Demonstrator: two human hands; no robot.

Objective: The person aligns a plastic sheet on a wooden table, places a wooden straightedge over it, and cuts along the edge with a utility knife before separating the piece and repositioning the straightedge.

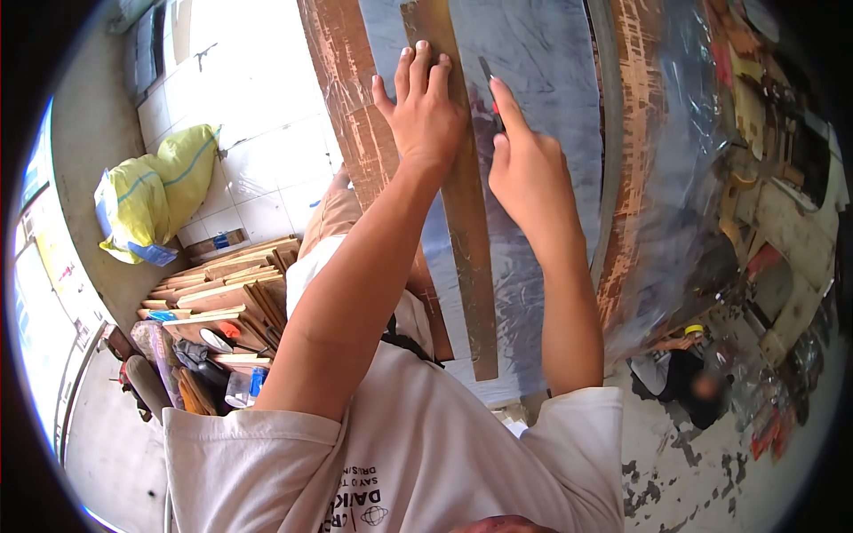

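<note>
My left hand (427,115) lies with its fingers spread, pressing on a long narrow wooden strip (471,258). The strip runs lengthwise over a bluish sheet (520,302) on the work surface. To the right of the strip, my right hand (531,169) is closed around a dark cutter (486,67) with a bit of red on it, index finger stretched along it. The cutter's thin tip points up and away, over the sheet. The handle is mostly hidden in my palm.
Brown board (378,151) shows at the sheet's left edge. Clear plastic wrap (675,169) covers the right side. Stacked wooden pieces (240,284) and a yellow sack (160,191) are at the left. Another person (689,382) is low at the right, near plastic scraps.
</note>
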